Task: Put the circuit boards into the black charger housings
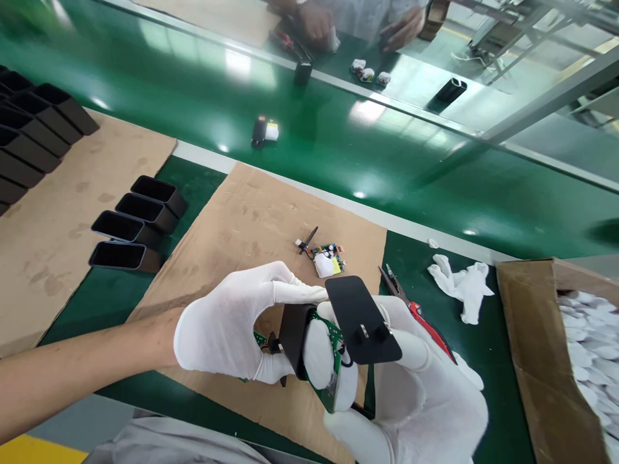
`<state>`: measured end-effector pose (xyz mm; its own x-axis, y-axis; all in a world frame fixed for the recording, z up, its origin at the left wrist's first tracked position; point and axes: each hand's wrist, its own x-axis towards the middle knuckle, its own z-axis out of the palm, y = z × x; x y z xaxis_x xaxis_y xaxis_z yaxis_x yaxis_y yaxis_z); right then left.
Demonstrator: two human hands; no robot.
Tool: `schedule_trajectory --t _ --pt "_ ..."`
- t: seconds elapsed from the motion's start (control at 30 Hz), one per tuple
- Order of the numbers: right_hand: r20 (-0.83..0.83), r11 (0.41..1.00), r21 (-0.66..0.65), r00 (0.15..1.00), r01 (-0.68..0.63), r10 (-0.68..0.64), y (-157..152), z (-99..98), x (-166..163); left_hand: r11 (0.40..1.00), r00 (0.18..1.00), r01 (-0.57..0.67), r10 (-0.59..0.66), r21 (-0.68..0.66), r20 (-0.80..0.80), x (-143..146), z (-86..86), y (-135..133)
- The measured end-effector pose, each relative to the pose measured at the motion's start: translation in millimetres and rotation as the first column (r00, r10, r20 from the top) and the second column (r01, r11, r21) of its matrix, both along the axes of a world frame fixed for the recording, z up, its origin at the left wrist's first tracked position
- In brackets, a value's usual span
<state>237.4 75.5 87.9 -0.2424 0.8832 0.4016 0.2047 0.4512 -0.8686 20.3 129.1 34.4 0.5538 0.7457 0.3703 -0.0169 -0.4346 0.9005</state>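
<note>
Both my hands wear white gloves and meet over the near edge of a cardboard sheet [251,219]. My left hand [232,328] pinches a black plastic housing [293,335]. My right hand [416,393] grips a green circuit board [333,361] with a white part on it and a flat black cover plate [360,319] that carries two small prongs. The board sits partly inside the housing. A second small circuit board [327,258] with wires lies on the cardboard just beyond my hands.
Red-handled cutters [416,312] and a loose white glove [461,287] lie right of the cardboard. A cardboard box [536,361] of white parts stands at far right. Black housings [135,225] lie at left. Another person's hands [358,26] work across the green conveyor belt [338,142].
</note>
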Motion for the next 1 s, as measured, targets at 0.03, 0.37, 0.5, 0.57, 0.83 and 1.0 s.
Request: schedule_trajectory --t 0.03,0.37,0.5,0.57,0.83,1.0 --pt "-0.001 1.000 0.002 1.000 -0.004 0.004 0.3 0.0 0.1 1.000 1.000 -0.001 0.001 -0.001 0.006 0.0 -0.3 -0.1" --pt "0.034 1.000 -0.019 0.999 0.018 -0.017 -3.1 -1.9 2.9 1.000 1.000 0.005 -0.005 0.004 0.016 0.5 -1.8 0.7" --pt "0.069 0.999 -0.015 0.997 0.043 -0.041 -4.9 -2.6 3.7 1.000 1.000 0.007 -0.007 -0.004 0.014 1.0 -1.7 1.0" --pt "0.075 0.999 -0.016 0.996 0.047 -0.046 -4.8 -2.7 3.4 1.000 1.000 0.011 -0.011 -0.013 -0.005 0.8 -0.8 0.8" --pt "0.071 0.998 -0.012 0.996 0.058 -0.057 -3.1 -0.8 0.7 1.000 1.000 0.008 -0.008 -0.011 0.019 0.9 -1.9 0.2" --pt "0.056 0.998 -0.018 0.997 0.056 -0.055 -3.6 -0.7 0.5 1.000 1.000 0.009 -0.009 -0.006 0.017 1.2 -2.3 0.4"
